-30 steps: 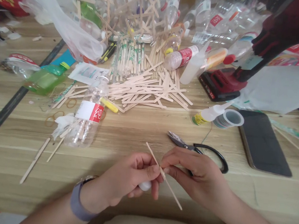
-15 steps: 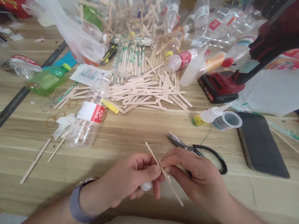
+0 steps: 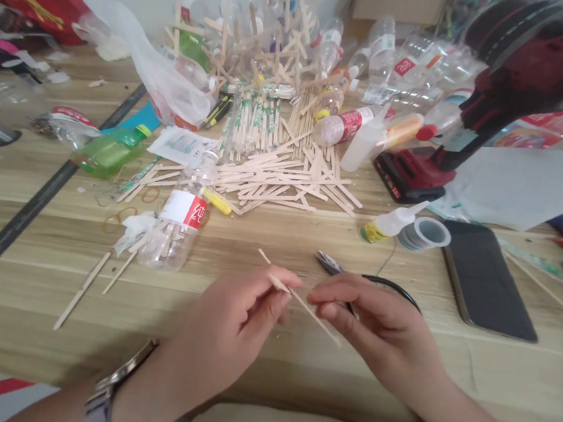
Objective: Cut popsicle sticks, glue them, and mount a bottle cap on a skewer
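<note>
My left hand [image 3: 243, 318] is closed, pinching a thin wooden stick [image 3: 317, 321] and a short piece of craft stick [image 3: 278, 283] that crosses it. The thin stick slants down to the right, in front of my right hand. My right hand [image 3: 373, 321] has its thumb and fingertips drawn together close beside the stick. Whatever those fingertips hold, if anything, is too small to make out. Black-handled scissors [image 3: 330, 263] lie on the table just behind my right hand, partly covered by it.
Behind my hands stand a clear bottle [image 3: 179, 227] and a pile of craft sticks [image 3: 269, 179]. To the right are a glue bottle [image 3: 385, 223], a tape roll [image 3: 424, 234], a phone [image 3: 490, 280] and a red cordless drill [image 3: 424, 172]. A green bottle [image 3: 109, 149] lies on the left.
My left hand has turned over, so its back faces up and the sticks are tipped round. A white thing under its palm is now hidden. My right fingertips have drawn slightly away from the stick.
</note>
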Motion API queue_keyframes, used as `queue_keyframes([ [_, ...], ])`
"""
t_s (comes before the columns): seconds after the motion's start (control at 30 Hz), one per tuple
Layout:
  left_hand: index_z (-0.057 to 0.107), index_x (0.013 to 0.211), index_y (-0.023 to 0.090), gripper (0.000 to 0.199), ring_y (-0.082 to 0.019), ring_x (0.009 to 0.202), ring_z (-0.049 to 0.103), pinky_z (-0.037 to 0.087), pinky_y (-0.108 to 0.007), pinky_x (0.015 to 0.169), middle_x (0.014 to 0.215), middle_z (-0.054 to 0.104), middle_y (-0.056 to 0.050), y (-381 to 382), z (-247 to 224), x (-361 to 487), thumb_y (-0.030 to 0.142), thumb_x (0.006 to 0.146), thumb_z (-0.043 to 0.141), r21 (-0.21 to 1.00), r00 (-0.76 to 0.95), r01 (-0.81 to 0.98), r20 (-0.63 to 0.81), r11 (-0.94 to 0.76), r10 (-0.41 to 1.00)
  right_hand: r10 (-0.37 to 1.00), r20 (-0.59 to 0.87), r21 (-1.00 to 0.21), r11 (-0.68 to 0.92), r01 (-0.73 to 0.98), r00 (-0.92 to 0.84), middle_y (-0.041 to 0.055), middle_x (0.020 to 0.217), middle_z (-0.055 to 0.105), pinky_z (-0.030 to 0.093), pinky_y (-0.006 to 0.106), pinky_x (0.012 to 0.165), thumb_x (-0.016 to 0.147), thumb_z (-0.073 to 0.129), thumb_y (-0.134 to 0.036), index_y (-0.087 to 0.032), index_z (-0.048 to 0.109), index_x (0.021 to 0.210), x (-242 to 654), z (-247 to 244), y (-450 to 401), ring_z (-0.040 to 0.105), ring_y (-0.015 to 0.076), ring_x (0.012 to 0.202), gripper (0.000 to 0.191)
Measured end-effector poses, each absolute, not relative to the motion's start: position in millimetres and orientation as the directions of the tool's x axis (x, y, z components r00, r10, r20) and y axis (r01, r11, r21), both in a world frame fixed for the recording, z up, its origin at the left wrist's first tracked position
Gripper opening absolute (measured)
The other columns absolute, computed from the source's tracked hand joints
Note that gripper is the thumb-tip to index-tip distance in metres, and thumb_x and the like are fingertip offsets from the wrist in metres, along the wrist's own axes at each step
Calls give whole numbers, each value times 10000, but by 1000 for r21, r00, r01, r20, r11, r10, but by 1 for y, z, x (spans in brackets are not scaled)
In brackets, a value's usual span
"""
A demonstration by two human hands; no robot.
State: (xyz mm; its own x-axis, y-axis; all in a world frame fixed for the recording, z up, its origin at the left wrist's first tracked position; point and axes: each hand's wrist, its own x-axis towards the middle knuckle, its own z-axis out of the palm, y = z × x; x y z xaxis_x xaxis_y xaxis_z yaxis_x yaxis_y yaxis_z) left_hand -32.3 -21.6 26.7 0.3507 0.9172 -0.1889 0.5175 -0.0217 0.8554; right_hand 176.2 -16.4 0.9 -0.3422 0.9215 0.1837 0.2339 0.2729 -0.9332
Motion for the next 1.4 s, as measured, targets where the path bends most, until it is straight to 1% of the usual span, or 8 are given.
queue_keyframes([
  [0.1, 632, 1147, 281, 246, -148, 814, 688, 491, -237, 691, 912, 746, 21, -21, 31, -36, 239, 979, 457, 728, 369, 623, 51, -288, 928, 932, -50, -984, 16, 179, -359, 10, 625, 688, 488, 222, 537, 894, 633, -363, -209, 737, 794, 180, 6, -18, 620, 125, 553, 211],
  [0.23, 577, 1205, 224, 338, -147, 803, 705, 519, -247, 684, 989, 753, -10, -21, 29, -40, 111, 965, 367, 486, 481, 677, 276, -553, 832, 897, -209, -977, -170, 131, -389, 17, 634, 678, 485, 220, 535, 860, 648, -460, -204, 755, 792, 180, 6, -17, 598, 113, 532, 285],
  [0.37, 563, 1185, 178, 330, -149, 677, 684, 516, -250, 598, 873, 739, -19, -21, 20, -38, 93, 968, 330, 267, 549, 714, 360, -647, 755, 881, -253, -964, -193, 184, -400, 19, 677, 691, 517, 231, 573, 835, 652, -426, -210, 752, 831, 177, 0, -16, 637, 128, 571, 239],
  [0.57, 501, 1249, 166, 346, -159, 700, 672, 514, -260, 611, 870, 719, -33, -22, 2, -35, 65, 961, 338, 100, 582, 736, 411, -669, 702, 885, -236, -930, -86, 356, -402, 21, 635, 680, 500, 239, 567, 893, 522, -368, -190, 700, 794, 176, -7, -17, 649, 149, 596, 270],
  [0.73, 485, 1228, 148, 325, -181, 629, 661, 485, -285, 511, 849, 714, -39, -22, 0, -34, 72, 962, 313, 10, 622, 731, 399, -682, 673, 867, -196, -889, 39, 455, -458, 10, 691, 690, 480, 229, 586, 924, 461, -295, -206, 670, 812, 176, -12, -15, 645, 140, 639, 253],
  [0.87, 482, 1217, 135, 298, -185, 558, 641, 448, -304, 445, 780, 696, -17, -21, 1, -33, 98, 981, 305, -22, 657, 706, 394, -707, 643, 856, -195, -853, 92, 513, -478, 6, 724, 700, 477, 218, 605, 940, 429, -254, -211, 613, 745, 175, -13, -13, 657, 132, 655, 272],
  [1.1, 494, 1202, 128, 282, -186, 585, 662, 444, -303, 450, 774, 698, -16, -18, -2, -33, 132, 1006, 292, -16, 667, 688, 410, -725, 623, 850, -126, -797, 221, 562, -512, -7, 670, 647, 434, 221, 588, 964, 416, -201, -206, 609, 754, 173, -11, -14, 616, 123, 623, 285],
  [1.4, 508, 1183, 122, 280, -186, 572, 665, 452, -302, 436, 756, 699, -17, -18, -4, -32, 114, 997, 299, -24, 668, 683, 425, -730, 611, 851, -73, -740, 303, 601, -520, -3, 663, 575, 402, 235, 585, 978, 386, -179, -205, 482, 694, 168, -15, -18, 557, 131, 617, 301],
])
